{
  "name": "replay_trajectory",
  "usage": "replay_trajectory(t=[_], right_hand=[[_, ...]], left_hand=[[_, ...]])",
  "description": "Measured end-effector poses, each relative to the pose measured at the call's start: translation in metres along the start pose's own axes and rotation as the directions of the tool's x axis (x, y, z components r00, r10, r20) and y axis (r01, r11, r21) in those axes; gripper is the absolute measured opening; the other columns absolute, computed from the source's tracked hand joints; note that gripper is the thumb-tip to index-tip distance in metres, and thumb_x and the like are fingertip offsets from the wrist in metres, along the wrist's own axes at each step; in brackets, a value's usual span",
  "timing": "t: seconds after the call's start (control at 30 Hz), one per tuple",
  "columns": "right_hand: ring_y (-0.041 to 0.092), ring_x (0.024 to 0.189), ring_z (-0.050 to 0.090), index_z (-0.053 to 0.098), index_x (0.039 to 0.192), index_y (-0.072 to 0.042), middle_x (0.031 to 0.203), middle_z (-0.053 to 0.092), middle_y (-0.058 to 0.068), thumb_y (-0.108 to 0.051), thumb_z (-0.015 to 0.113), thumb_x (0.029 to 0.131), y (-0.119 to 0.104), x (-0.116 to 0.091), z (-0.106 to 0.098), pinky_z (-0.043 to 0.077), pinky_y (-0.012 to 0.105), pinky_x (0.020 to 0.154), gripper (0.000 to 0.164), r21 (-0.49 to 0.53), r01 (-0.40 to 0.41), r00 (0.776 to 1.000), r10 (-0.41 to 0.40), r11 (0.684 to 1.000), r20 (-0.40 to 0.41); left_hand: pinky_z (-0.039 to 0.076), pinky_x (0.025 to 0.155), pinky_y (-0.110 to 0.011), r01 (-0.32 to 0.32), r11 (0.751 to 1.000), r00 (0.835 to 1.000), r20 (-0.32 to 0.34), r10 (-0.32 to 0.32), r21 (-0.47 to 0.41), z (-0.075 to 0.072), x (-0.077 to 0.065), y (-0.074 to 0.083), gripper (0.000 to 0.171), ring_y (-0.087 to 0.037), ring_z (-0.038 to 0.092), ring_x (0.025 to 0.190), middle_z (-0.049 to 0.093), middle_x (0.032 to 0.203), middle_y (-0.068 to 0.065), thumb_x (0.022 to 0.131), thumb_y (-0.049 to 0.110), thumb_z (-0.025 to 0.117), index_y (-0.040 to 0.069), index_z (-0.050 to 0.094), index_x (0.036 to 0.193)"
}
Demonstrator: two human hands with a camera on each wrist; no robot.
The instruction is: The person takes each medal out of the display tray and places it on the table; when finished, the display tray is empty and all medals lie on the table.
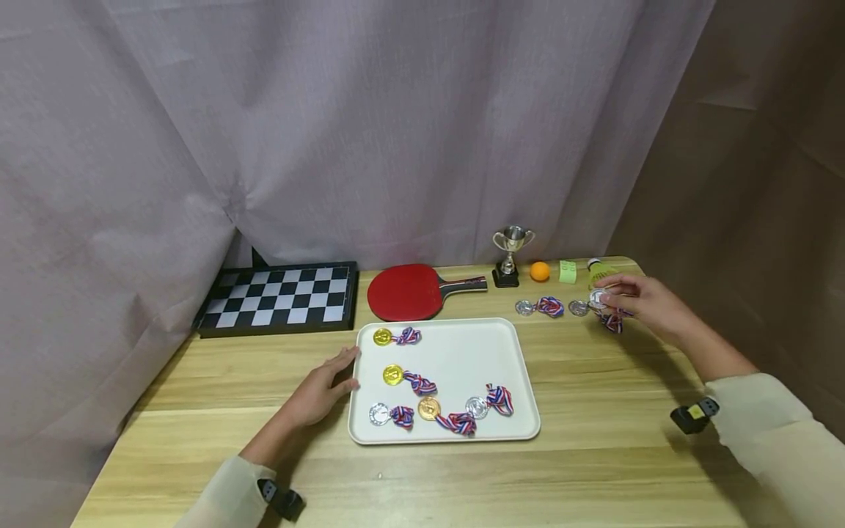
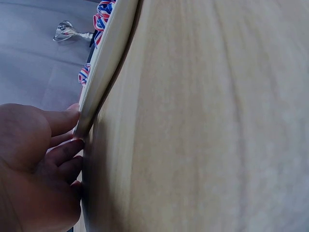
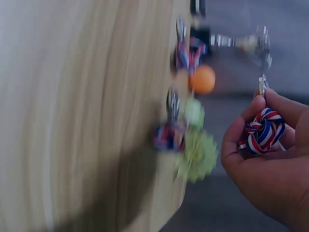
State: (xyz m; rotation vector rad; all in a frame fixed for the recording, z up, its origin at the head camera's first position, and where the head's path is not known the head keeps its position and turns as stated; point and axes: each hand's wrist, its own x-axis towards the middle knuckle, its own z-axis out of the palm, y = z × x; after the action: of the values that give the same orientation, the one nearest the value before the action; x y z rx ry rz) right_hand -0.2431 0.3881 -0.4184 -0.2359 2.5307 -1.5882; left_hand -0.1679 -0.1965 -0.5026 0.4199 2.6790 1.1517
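My right hand [image 1: 637,302] pinches a silver medal [image 1: 598,298] by its disc, above the table's right side. Its bundled red, white and blue ribbon [image 3: 264,130] sits against the palm in the right wrist view. Just under that hand lies another silver medal [image 1: 578,308]; a third silver medal [image 1: 524,308] is to its left. At the tray's left edge, my left hand [image 1: 317,389] touches the rim with thumb and fingertips. The white tray [image 1: 455,352] carries several ribboned medals: two gold ones at upper left, with silver and bronze-coloured ones along the front.
Behind the tray are a black-and-white chessboard [image 1: 280,297] and a red table tennis paddle [image 1: 405,292]. A small trophy [image 1: 508,257], an orange ball [image 1: 540,271], a light green block [image 1: 568,272] and a yellow-green shuttlecock [image 1: 599,270] line the back right. Grey curtain hangs behind the table.
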Motion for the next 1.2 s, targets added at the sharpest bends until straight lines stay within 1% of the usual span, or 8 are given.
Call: replay_trajectory(t=[0.2,0.37,0.5,0.63,0.73,0.87,1.0,1.2], right_hand=[[0.001,0.083,0.067,0.06,0.123,-0.002,0.094,0.071,-0.013,-0.01,0.06,0.105,0.027,0.005,-0.035,0.059,0.019,0.07,0.02,0.066,-0.025,0.997,0.03,0.998,-0.068],[0.001,0.079,0.065,0.055,0.124,0.003,0.089,0.07,-0.017,-0.015,0.062,0.105,0.054,0.014,-0.046,0.056,0.021,0.066,0.028,-0.037,-0.08,0.991,0.076,0.996,-0.114],[0.005,0.071,0.062,0.054,0.125,0.011,0.084,0.071,-0.012,-0.013,0.064,0.103,0.072,0.02,-0.047,0.053,0.026,0.058,0.033,-0.156,-0.09,0.987,0.068,0.984,-0.143],[0.008,0.066,0.061,0.056,0.124,0.015,0.085,0.074,0.008,-0.008,0.063,0.103,0.082,0.023,-0.045,0.05,0.029,0.055,0.032,-0.277,-0.091,0.988,0.052,0.957,-0.146],[0.008,0.068,0.061,0.058,0.121,0.016,0.091,0.072,0.022,-0.006,0.062,0.102,0.086,0.023,-0.043,0.051,0.026,0.057,0.029,-0.366,-0.085,0.988,0.03,0.927,-0.153],[0.014,0.078,0.061,0.063,0.117,0.014,0.1,0.069,0.03,-0.007,0.063,0.103,0.089,0.021,-0.04,0.049,0.023,0.062,0.026,-0.461,-0.093,0.983,0.007,0.883,-0.184],[0.021,0.085,0.06,0.065,0.118,0.012,0.104,0.068,0.03,-0.01,0.063,0.103,0.091,0.021,-0.039,0.047,0.021,0.066,0.027,-0.492,-0.107,0.978,0.003,0.864,-0.208],[0.011,0.079,0.06,0.065,0.122,0.012,0.112,0.067,0.034,-0.011,0.06,0.105,0.086,0.023,-0.04,0.049,0.022,0.061,0.029,-0.471,-0.106,0.974,-0.004,0.876,-0.226]], left_hand=[[0.021,0.126,-0.052,0.009,1.0,1.0,0.001,-0.009,0.006,0.0,-0.001,0.0,0.064,-0.035,0.022,0.156,0.03,0.166,-0.015,0.103,0.016,0.064,0.004,0.035,0.159],[0.021,0.126,-0.052,0.026,1.0,1.0,0.009,-0.026,0.001,0.001,-0.001,0.002,0.064,-0.033,0.022,0.156,0.03,0.167,-0.013,0.103,0.017,0.064,0.006,0.035,0.16],[0.021,0.126,-0.052,0.023,1.0,1.0,0.005,-0.023,0.001,0.001,-0.001,0.002,0.064,-0.034,0.022,0.156,0.03,0.166,-0.014,0.103,0.016,0.064,0.005,0.035,0.159],[0.021,0.126,-0.052,0.018,1.0,1.0,0.004,-0.018,0.0,0.002,-0.002,0.002,0.064,-0.035,0.022,0.156,0.03,0.166,-0.015,0.103,0.016,0.063,0.004,0.035,0.159],[0.02,0.126,-0.053,0.016,1.0,1.0,0.008,-0.016,-0.011,0.002,-0.002,0.003,0.064,-0.035,0.022,0.156,0.029,0.166,-0.016,0.103,0.015,0.063,0.003,0.035,0.159],[0.02,0.126,-0.053,0.011,1.0,1.0,0.012,-0.01,-0.019,0.002,-0.003,0.004,0.064,-0.036,0.021,0.155,0.029,0.166,-0.017,0.103,0.013,0.063,0.002,0.035,0.159],[0.02,0.126,-0.053,0.007,1.0,1.0,0.011,-0.007,-0.02,0.002,-0.003,0.003,0.064,-0.036,0.021,0.155,0.03,0.166,-0.017,0.103,0.013,0.064,0.002,0.035,0.159],[0.02,0.126,-0.053,0.003,1.0,1.0,0.0,-0.003,-0.009,0.002,-0.003,0.001,0.064,-0.036,0.022,0.155,0.03,0.166,-0.016,0.103,0.014,0.063,0.003,0.035,0.159]])
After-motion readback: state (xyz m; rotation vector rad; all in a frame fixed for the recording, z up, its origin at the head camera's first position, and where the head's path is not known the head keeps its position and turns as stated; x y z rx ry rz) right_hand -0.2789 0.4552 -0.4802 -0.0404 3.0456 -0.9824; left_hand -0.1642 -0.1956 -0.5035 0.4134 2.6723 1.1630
